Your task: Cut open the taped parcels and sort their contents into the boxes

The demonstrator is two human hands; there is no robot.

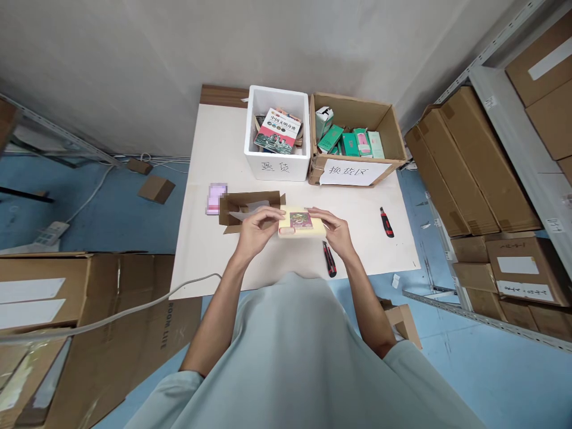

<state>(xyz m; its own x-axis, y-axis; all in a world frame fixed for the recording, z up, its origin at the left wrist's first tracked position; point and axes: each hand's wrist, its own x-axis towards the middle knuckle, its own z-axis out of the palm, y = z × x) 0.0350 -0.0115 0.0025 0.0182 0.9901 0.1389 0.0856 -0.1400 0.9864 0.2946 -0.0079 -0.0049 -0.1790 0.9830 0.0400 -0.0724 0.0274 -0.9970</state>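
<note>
My left hand grips the left end of a pale yellow book with a dark reddish picture on its cover. At the book's other end, the fingers of my right hand are closed on the edge. The book is held up over the table, roughly level. Just left of it stands an open small cardboard box with whitish wrapping inside, partly hidden by my left hand. Below the book, near the table's front edge, lies a red and black box cutter.
A white foam box of books and a cardboard carton of green boxes stand at the back. Another box cutter lies at right, a blurred pink-purple item at left. A cable crosses the left front; shelving stands right.
</note>
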